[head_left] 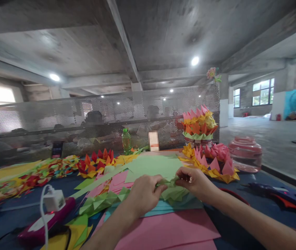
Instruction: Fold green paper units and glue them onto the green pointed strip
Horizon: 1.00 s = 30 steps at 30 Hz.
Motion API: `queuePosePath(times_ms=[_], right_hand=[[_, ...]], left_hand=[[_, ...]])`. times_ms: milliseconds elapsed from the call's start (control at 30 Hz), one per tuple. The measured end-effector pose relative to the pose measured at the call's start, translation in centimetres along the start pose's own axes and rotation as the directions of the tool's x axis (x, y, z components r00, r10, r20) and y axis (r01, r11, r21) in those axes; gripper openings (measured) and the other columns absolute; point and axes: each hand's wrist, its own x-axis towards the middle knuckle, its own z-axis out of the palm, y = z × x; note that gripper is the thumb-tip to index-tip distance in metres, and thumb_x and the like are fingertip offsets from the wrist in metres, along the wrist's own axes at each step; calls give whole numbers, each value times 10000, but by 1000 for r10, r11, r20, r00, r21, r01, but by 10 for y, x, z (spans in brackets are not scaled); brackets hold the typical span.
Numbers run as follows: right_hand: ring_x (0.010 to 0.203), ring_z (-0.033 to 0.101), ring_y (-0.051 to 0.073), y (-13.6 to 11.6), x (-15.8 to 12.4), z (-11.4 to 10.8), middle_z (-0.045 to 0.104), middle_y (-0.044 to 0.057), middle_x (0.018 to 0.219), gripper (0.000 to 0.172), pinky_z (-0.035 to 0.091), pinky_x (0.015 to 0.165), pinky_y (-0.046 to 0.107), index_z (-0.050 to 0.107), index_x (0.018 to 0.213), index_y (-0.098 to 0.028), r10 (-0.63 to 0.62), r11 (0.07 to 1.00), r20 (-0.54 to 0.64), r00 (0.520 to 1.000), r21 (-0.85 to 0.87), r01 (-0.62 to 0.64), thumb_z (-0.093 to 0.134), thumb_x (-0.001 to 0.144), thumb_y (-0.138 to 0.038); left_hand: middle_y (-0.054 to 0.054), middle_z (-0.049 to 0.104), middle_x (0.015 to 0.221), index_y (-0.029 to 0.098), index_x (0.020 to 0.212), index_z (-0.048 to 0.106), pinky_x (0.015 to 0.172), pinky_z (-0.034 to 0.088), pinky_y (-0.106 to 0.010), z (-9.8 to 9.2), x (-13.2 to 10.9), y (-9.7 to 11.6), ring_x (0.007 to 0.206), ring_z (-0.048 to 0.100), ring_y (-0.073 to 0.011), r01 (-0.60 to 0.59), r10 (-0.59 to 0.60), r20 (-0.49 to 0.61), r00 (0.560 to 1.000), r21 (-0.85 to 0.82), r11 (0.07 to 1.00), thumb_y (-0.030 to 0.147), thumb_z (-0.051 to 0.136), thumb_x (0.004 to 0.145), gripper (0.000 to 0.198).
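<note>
Both my hands meet over the middle of the table on a small folded green paper piece [169, 182]. My left hand [144, 194] is closed, pinching its left end. My right hand [192, 181] is closed, pinching its right end. Under them lie more folded green pieces [174, 193] and a chain of green folded units [101, 202] trailing left. Flat sheets lie beneath: green [153, 166], teal [163, 207] and pink [163, 229].
Finished paper lotus flowers stand at the right [199, 125] [213, 163], beside a pink jar [245, 153]. Colourful folded units [28, 177] heap at the left. A white charger on a magenta device [47, 211], a green bottle [126, 140], a glue gun [275, 194] and a mesh partition [98, 118] with people behind.
</note>
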Motion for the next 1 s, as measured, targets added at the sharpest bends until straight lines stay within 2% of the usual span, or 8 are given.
queuePosePath(times_ms=[1000], right_hand=[[740, 660, 141, -4, -3, -1, 685, 2, 879, 225, 577, 698, 308, 673, 950, -153, -55, 998, -42, 998, -19, 55, 656, 1012, -369]], left_hand=[[9, 746, 713, 240, 908, 767, 597, 360, -247, -2, 1, 1, 653, 657, -181, -9, 9, 2, 1000, -65, 998, 304, 591, 1007, 212]])
